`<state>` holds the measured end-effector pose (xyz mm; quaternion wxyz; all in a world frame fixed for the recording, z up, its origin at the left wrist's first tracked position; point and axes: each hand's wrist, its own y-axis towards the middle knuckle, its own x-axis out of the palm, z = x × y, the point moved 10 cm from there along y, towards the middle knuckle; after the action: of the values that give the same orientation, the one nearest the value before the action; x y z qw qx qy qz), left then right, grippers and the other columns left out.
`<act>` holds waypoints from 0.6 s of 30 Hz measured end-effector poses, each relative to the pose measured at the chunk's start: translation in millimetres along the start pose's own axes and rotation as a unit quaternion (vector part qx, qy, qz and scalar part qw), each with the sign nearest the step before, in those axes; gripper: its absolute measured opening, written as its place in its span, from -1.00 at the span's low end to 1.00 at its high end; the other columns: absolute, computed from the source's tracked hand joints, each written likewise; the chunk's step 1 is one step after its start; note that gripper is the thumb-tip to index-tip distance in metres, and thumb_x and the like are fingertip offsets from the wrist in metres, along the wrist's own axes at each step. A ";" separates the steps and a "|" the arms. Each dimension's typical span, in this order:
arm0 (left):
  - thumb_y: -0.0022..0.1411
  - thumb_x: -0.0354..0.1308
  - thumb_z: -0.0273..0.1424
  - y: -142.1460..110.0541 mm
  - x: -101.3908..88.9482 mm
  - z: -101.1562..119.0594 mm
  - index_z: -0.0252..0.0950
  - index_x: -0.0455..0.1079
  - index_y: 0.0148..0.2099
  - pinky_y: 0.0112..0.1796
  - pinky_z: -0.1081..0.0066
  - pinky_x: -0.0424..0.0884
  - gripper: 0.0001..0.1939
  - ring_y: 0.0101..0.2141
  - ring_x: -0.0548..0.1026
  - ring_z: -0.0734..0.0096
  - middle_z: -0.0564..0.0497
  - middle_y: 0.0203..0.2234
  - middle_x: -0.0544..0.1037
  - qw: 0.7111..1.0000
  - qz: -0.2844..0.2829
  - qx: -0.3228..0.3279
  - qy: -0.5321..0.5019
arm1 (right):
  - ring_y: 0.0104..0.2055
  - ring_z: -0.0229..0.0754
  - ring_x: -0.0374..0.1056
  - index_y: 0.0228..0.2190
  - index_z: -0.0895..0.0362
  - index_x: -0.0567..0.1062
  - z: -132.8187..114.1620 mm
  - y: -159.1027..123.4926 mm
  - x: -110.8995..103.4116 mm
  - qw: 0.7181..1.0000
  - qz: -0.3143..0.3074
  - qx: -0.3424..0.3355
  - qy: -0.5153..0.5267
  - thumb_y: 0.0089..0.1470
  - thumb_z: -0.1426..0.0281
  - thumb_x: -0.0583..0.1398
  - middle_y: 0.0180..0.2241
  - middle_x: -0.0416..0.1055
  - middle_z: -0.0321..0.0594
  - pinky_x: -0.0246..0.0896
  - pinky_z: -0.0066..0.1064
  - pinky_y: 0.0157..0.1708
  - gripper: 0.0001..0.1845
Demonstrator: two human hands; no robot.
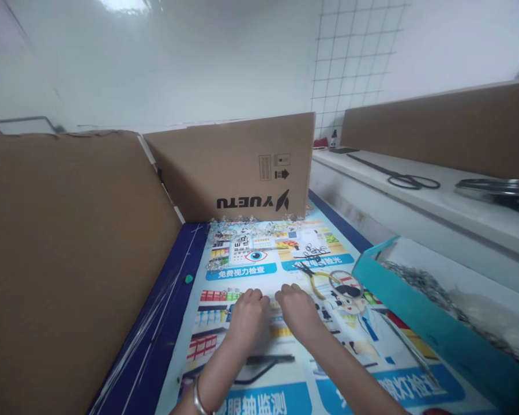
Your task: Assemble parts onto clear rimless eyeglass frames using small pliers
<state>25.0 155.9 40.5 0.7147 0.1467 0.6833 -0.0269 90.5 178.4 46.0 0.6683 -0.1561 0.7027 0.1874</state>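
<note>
Bearings taken from the point between the hands; 12 o'clock = directly away from the person.

Left hand point(251, 314) and right hand point(297, 311) side by side above a glossy printed sheet in blue and white point(251, 282), a narrow gap between them. Fingers of both curled inward, knuckles raised; backs of the hands hide the fingertips. Cannot tell whether either grip is grasping a small item or simply clenched. Silver metal bracelet point(198, 397) on left wrist.

Nearest loose tool: yellow-handled pliers with dark jaws, at 2 o'clock, lying just beside the right hand, apart from it. Clear round piece with a pale rim point(346, 272) beyond the handles, same bearing. Small dark looped pieces point(313, 252) at 1 o'clock.

At 3 o'clock: open teal cardboard box point(432, 325), tangled silvery metal pieces point(419, 285) inside. At 10 o'clock: small round green item point(188, 279). At 12 o'clock: brown cardboard panel with inverted "YUETU" lettering point(237, 167), clear glinting bits point(237, 222) along its foot.
</note>
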 end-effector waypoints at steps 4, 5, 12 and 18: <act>0.15 -0.01 -0.53 -3.6 14.7 -10.6 -0.25 0.35 -0.33 -0.33 0.40 0.21 -0.87 -0.31 0.34 0.32 0.00 -0.40 0.40 1.000 -0.023 -0.016 -0.013 | -0.26 -0.16 0.26 -0.45 0.13 0.45 1.8 5.7 15.0 1.000 -0.002 -0.008 0.024 -0.02 0.60 0.03 -0.38 0.38 -0.17 0.05 -0.45 -0.44 -0.76; 0.15 -0.02 -0.53 -4.0 18.0 -13.2 -0.25 0.35 -0.33 -0.34 0.41 0.21 -0.86 -0.31 0.35 0.32 0.01 -0.40 0.40 0.999 -0.029 -0.021 -0.015 | -0.26 -0.16 0.27 -0.45 0.13 0.46 2.5 6.4 18.6 0.999 -0.001 -0.009 0.031 -0.02 0.60 0.03 -0.38 0.38 -0.17 0.05 -0.46 -0.44 -0.77; 0.19 -0.09 -0.51 1.0 30.1 -29.0 -0.24 0.38 -0.31 -0.34 0.46 0.21 -0.78 -0.33 0.38 0.38 -0.01 -0.41 0.41 0.995 -0.041 -0.056 -0.071 | -0.32 -0.25 0.31 -0.44 0.09 0.50 15.9 11.1 38.4 0.990 -0.007 0.024 0.136 0.04 0.46 0.01 -0.39 0.41 -0.21 0.04 -0.50 -0.40 -0.74; 0.10 -0.06 -0.52 -0.4 30.6 -22.9 -0.25 0.45 -0.33 -0.31 0.49 0.23 -0.75 -0.34 0.42 0.40 -0.01 -0.40 0.49 0.979 -0.124 0.003 -0.161 | -0.41 -0.29 0.33 -0.53 0.10 0.52 9.0 6.1 47.1 0.958 -0.108 -0.046 0.263 -0.14 0.50 0.08 -0.48 0.47 -0.29 0.02 -0.54 -0.45 -0.79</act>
<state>4.7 166.1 9.7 0.8063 0.0568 0.5717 -0.1408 92.8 189.5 -1.0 0.4680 -0.3054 0.8234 0.0982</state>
